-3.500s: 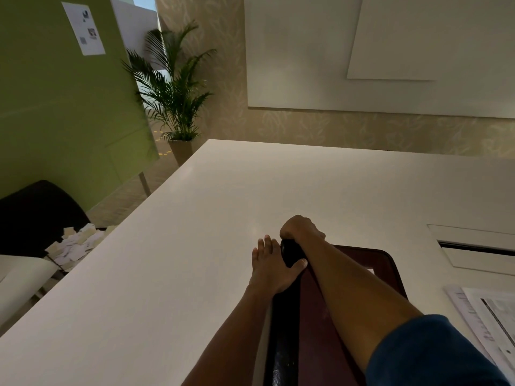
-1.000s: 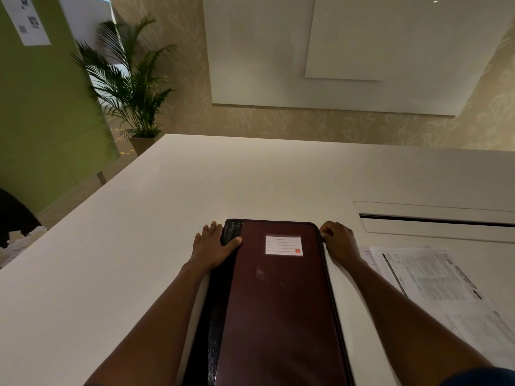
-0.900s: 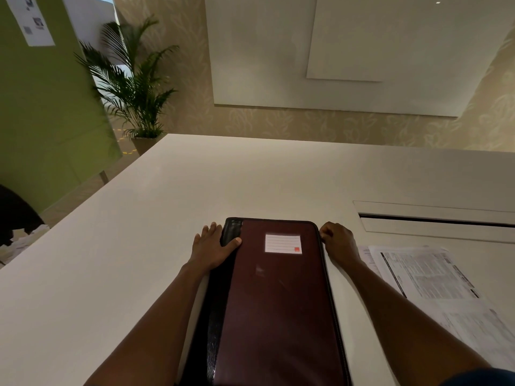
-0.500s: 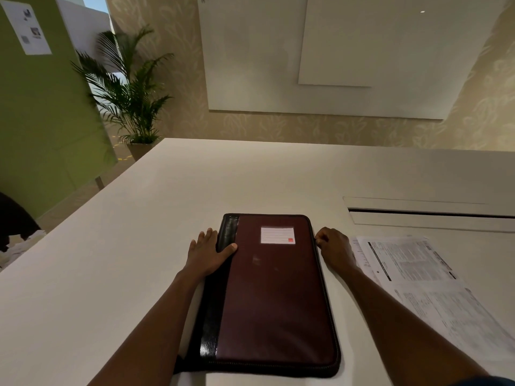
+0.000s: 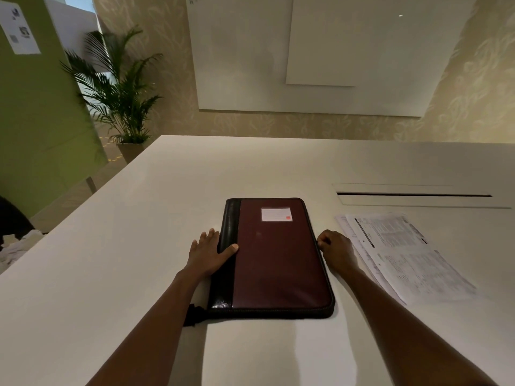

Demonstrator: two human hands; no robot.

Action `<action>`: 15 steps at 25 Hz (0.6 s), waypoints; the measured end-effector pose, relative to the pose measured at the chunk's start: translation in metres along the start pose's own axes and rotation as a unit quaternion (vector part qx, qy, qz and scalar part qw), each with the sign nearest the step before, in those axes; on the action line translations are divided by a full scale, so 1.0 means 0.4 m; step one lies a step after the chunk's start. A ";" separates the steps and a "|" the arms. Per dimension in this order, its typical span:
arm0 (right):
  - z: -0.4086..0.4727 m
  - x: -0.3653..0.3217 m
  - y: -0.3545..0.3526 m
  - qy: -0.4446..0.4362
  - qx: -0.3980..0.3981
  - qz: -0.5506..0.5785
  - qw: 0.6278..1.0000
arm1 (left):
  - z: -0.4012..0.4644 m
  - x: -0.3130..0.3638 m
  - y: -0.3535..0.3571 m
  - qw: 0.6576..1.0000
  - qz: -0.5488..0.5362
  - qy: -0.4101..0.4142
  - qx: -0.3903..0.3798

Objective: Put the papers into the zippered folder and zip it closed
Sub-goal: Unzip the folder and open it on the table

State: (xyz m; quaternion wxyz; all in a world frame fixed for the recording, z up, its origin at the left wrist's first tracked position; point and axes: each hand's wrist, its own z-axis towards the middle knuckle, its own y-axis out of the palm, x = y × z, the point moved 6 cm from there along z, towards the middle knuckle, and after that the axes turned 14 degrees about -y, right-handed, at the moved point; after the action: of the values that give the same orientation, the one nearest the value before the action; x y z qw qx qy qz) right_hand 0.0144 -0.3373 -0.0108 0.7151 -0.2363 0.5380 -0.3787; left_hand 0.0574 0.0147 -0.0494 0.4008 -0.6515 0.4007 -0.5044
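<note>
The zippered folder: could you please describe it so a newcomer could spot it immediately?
On the white table, between the left hand and right hand, lies the zippered folder. Unlike the white printed papers beside it, it is maroon, with a black spine strip and a small white label.

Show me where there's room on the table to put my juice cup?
The table is bare left of the left hand, and bare again beyond the folder toward the far edge. It is crowded on the right: the papers lie beside the right hand, below the slot.
</note>
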 end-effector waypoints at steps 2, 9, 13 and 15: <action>-0.036 -0.012 -0.010 0.003 0.001 -0.001 1.000 | -0.027 -0.006 0.001 1.000 0.001 0.003 -0.008; -0.156 -0.055 -0.042 0.019 0.018 -0.003 1.000 | -0.112 -0.020 -0.004 1.000 -0.005 0.028 -0.006; -0.219 -0.071 -0.055 0.027 0.025 0.010 0.999 | -0.148 -0.031 -0.002 0.999 -0.013 0.035 -0.009; -0.246 -0.077 -0.062 0.032 0.029 0.012 0.999 | -0.159 -0.034 0.000 0.999 -0.009 0.035 -0.012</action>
State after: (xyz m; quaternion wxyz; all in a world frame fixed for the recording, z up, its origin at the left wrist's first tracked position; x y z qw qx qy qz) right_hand -0.0901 -0.3209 -0.0048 0.7085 -0.1973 0.5519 -0.3931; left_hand -0.0073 0.0200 -0.0430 0.3736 -0.6417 0.4150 -0.5257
